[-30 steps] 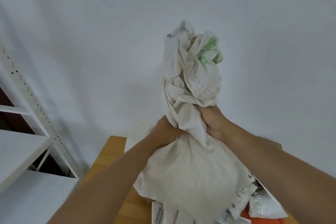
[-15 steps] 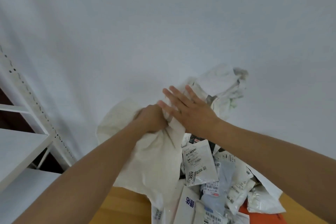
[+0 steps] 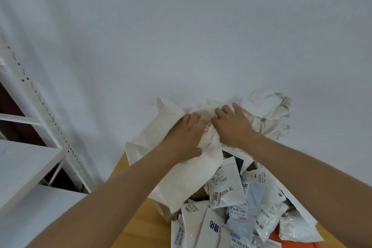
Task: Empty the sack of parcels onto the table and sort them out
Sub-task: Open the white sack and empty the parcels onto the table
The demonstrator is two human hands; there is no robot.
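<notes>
The cream cloth sack (image 3: 181, 175) lies crumpled at the back of the wooden table (image 3: 141, 225), against the white wall. Its bunched end (image 3: 265, 110) sticks up to the right. My left hand (image 3: 187, 133) lies over the sack's middle, its thumb hooked round a fold. My right hand (image 3: 233, 125) is right beside it, fingertips curled into the gathered cloth. In front of the sack, on the right, a heap of parcels (image 3: 227, 189) in white and grey mailer bags with printed labels is spread on the table.
White metal shelving (image 3: 30, 157) stands at the left, close to the table's left edge. An orange flat item (image 3: 275, 237) shows under the parcels at the lower right. Bare wood shows at the table's front left.
The sack was held up high in both fists, then came down onto the table as parcels spilled out. My right hand opened for a moment and now digs into the cloth again.
</notes>
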